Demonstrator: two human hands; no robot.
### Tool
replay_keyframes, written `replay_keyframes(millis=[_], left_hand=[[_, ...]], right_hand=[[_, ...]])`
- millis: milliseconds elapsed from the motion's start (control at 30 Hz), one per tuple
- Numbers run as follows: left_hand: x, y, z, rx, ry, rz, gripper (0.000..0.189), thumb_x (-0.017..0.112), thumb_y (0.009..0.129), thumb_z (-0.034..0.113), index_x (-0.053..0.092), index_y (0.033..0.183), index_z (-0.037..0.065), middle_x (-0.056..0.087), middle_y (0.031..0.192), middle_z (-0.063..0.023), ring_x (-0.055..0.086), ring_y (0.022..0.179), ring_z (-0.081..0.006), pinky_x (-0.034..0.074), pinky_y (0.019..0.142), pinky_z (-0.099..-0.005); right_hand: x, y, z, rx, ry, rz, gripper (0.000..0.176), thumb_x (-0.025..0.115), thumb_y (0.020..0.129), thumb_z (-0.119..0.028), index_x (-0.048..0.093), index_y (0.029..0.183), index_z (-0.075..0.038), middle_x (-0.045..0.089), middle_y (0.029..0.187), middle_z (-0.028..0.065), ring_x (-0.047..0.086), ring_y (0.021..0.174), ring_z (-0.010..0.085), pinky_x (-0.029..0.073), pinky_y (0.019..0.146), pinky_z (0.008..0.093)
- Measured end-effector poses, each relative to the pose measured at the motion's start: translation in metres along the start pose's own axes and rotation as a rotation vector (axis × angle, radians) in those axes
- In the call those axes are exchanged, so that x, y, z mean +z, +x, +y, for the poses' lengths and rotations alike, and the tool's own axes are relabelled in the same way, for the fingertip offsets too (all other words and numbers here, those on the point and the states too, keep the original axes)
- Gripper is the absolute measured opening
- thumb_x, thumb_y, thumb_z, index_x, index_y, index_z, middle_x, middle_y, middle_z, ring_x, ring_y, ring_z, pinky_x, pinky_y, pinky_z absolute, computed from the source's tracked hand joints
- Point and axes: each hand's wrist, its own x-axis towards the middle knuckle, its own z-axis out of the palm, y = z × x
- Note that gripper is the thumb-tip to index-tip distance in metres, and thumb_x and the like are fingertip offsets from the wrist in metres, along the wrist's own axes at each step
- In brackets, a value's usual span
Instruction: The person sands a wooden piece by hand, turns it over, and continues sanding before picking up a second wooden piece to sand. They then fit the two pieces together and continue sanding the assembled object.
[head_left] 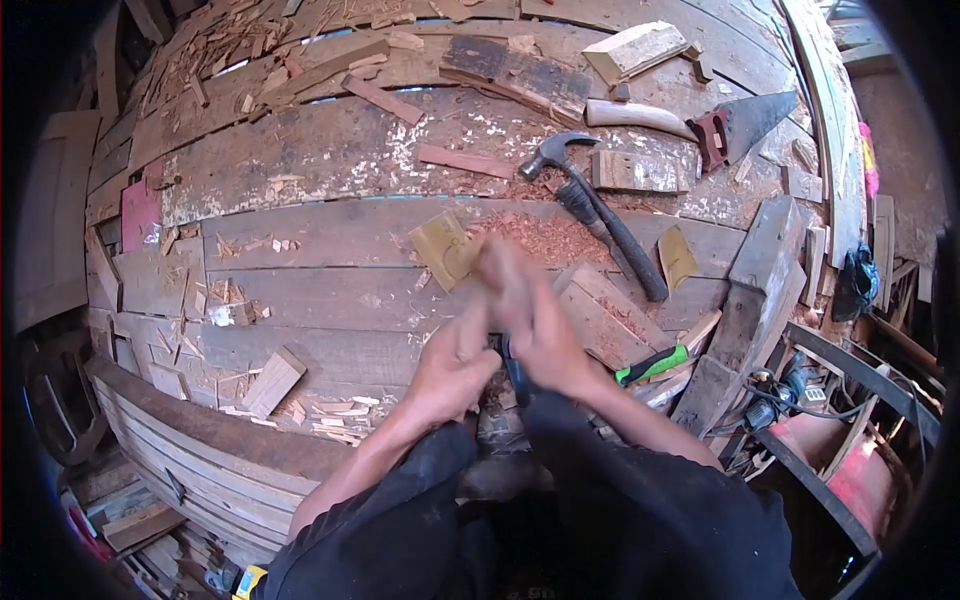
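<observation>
Close together over my lap, my left hand (452,358) and my right hand (543,335) meet, fingers curled in and smeared by motion. I cannot tell what they grip. A dark, slim object (514,372) shows just below them, between my wrists. Beyond the fingers, a tan sheet that looks like sandpaper (436,243) overlaps the blurred fingertips, dark marks on its face. A second, curled tan sheet (677,258) lies to the right. Between that sheet and my hands rests a claw hammer (612,225) with a dark handle, its head pointing away.
Reddish shavings (545,235) cover the plank floor (330,235) ahead. A handsaw (740,130) and wood blocks (640,172) lie farther off. By my right forearm is a green-and-black handled tool (652,365). A thick timber (745,290) stands right; stacked boards (200,450) border the left.
</observation>
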Motion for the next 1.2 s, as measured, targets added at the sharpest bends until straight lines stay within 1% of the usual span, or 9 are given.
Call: replay_keyframes(millis=[100,200,333,467,500,800,900,1033,1200], left_hand=[[0.007,0.003,-0.013,0.204,0.115,0.024,0.046,0.059,0.086,0.006,0.061,0.131,-0.004,0.064,0.082,-0.0055,0.057,0.067,-0.0087,0.049,0.061,-0.0289],[0.002,0.0,-0.004,0.115,-0.066,-0.026,0.043,0.06,0.086,0.007,0.062,0.128,-0.005,0.064,0.084,-0.0058,0.058,0.069,-0.0091,0.05,0.063,-0.0289],[0.003,0.004,-0.014,0.034,-0.049,-0.006,0.027,0.059,0.092,0.011,0.06,0.115,-0.002,0.062,0.08,-0.007,0.055,0.053,-0.0105,0.044,0.048,-0.0288],[0.009,0.009,-0.012,0.246,-0.274,0.093,0.039,0.052,0.108,0.04,0.048,0.127,0.005,0.051,0.078,-0.0021,0.049,0.049,-0.0068,0.039,0.043,-0.0234],[0.012,0.002,-0.001,0.242,-0.265,0.122,0.045,0.042,0.112,0.048,0.046,0.13,0.007,0.046,0.077,0.0005,0.044,0.048,-0.0058,0.036,0.043,-0.0223],[0.008,0.008,0.002,0.22,-0.261,0.124,0.056,0.03,0.113,0.051,0.041,0.149,0.009,0.043,0.073,0.0023,0.038,0.051,-0.0057,0.03,0.044,-0.0229],[0.019,0.012,-0.015,0.232,-0.128,0.014,0.055,0.03,0.114,0.05,0.044,0.147,0.009,0.043,0.073,0.0031,0.037,0.05,-0.0054,0.03,0.042,-0.0231],[0.009,0.017,-0.003,0.204,-0.265,0.169,0.049,0.031,0.114,0.048,0.052,0.134,0.01,0.044,0.071,0.0044,0.036,0.048,-0.0055,0.028,0.041,-0.0235],[0.015,0.005,0.002,0.11,-0.246,0.112,0.05,0.028,0.113,0.053,0.053,0.123,0.011,0.042,0.066,0.0043,0.036,0.045,-0.0069,0.028,0.039,-0.0238]], right_hand=[[-0.006,0.011,-0.016,0.188,0.22,0.018,0.054,0.048,0.11,-0.027,0.033,0.157,-0.006,0.06,0.138,0.0297,0.062,0.127,0.0449,0.048,0.106,0.0463],[0.013,-0.007,-0.007,-0.013,0.184,0.017,0.054,0.046,0.111,-0.03,0.035,0.155,-0.001,0.055,0.145,0.028,0.055,0.136,0.0389,0.043,0.112,0.0455],[0.005,0.005,-0.015,0.193,0.37,0.007,0.057,0.046,0.112,-0.032,0.033,0.157,0.0,0.053,0.147,0.0257,0.053,0.137,0.0352,0.041,0.113,0.0436],[0.006,0.01,-0.026,0.189,0.448,0.02,0.057,0.045,0.112,-0.034,0.033,0.158,-0.002,0.054,0.146,0.0239,0.053,0.136,0.0318,0.041,0.113,0.0423],[0.009,0.009,-0.022,0.176,0.432,0.031,0.057,0.045,0.112,-0.034,0.033,0.158,-0.003,0.054,0.146,0.0234,0.053,0.136,0.0311,0.04,0.113,0.0421],[0.012,0.004,-0.025,0.085,0.304,0.058,0.056,0.046,0.111,-0.031,0.032,0.157,-0.002,0.058,0.142,0.0239,0.065,0.119,0.0343,0.05,0.103,0.0449],[0.006,0.025,-0.02,0.052,0.238,0.142,0.055,0.05,0.11,-0.027,0.033,0.156,-0.002,0.062,0.135,0.0279,0.069,0.115,0.0389,0.051,0.1,0.0487],[0.018,-0.003,-0.024,-0.008,0.075,0.027,0.056,0.052,0.108,-0.03,0.035,0.153,-0.002,0.061,0.131,0.0344,0.066,0.115,0.0504,0.052,0.095,0.0516],[0.011,0.013,-0.021,0.005,0.096,0.108,0.058,0.048,0.11,-0.035,0.034,0.155,-0.002,0.06,0.136,0.0318,0.068,0.112,0.0469,0.054,0.093,0.05]])
